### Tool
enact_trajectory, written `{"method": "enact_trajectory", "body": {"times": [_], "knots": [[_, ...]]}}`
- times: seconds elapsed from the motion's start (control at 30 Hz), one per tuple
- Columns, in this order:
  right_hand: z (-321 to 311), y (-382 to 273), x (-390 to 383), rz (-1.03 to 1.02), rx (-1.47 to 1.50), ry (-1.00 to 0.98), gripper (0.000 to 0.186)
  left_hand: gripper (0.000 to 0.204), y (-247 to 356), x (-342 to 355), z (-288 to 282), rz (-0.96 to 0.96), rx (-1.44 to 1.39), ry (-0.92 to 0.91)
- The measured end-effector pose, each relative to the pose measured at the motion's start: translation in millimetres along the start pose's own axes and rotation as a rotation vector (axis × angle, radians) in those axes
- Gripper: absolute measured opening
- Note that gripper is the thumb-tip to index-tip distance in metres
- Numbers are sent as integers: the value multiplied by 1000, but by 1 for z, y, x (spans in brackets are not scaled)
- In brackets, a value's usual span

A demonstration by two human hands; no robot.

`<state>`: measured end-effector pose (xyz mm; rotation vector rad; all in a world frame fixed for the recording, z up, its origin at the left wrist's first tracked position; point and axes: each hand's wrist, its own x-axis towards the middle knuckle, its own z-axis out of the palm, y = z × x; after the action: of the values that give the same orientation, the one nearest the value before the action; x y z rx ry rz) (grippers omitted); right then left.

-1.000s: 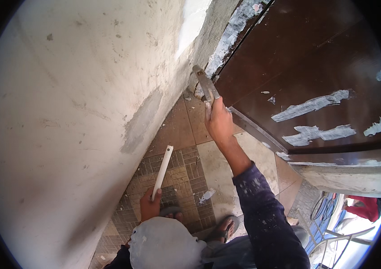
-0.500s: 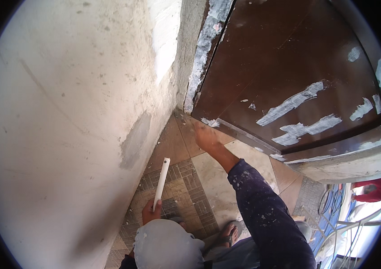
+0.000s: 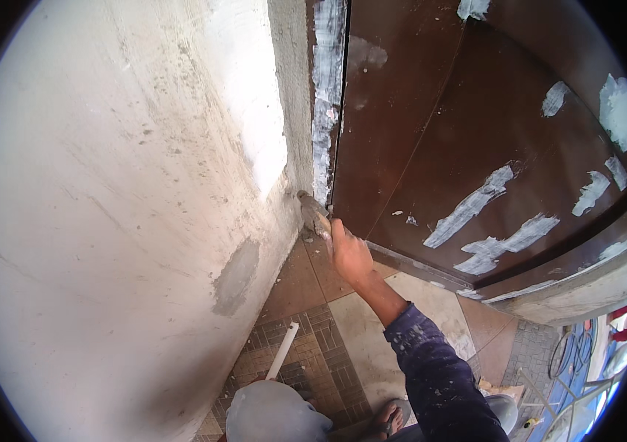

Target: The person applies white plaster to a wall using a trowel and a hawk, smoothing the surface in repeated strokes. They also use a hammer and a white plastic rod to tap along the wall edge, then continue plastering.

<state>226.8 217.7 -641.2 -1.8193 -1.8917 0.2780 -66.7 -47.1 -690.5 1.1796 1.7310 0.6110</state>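
Right hand: closed around a short, dull grey tool, exact kind unclear; its far end lies at the wall's foot beside the door frame, contact not determinable.
Left hand: out of sight; grip cannot be told.
White strip: narrow, straight, flat-looking, below and left of the right hand; lower end hidden.
Wall: left of the right hand, pale, scuffed and speckled, with a rough grey patch.
Door: beyond and right of the right hand, smooth brown, smeared with whitish filler.
Floor: below the right hand, plain and block-patterned tiles.
Possible container: rounded grey object beside the right sleeve; kind and contents unclear.
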Motion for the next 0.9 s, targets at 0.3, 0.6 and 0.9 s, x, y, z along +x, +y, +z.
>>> {"method": "enact_trajectory", "body": {"times": [0.3,0.6,0.9], "knots": [[-20,0,-73,278,61,-403,33,44,27,-46,-53,-297,-2,-227],[-194,-66,-220,860,441,-592,42,44,117,-150,-180,-748,40,-257],[-449,-275,-282,1311,1438,-4,28,46,403,-198,-150,-52,63,-442]]}}
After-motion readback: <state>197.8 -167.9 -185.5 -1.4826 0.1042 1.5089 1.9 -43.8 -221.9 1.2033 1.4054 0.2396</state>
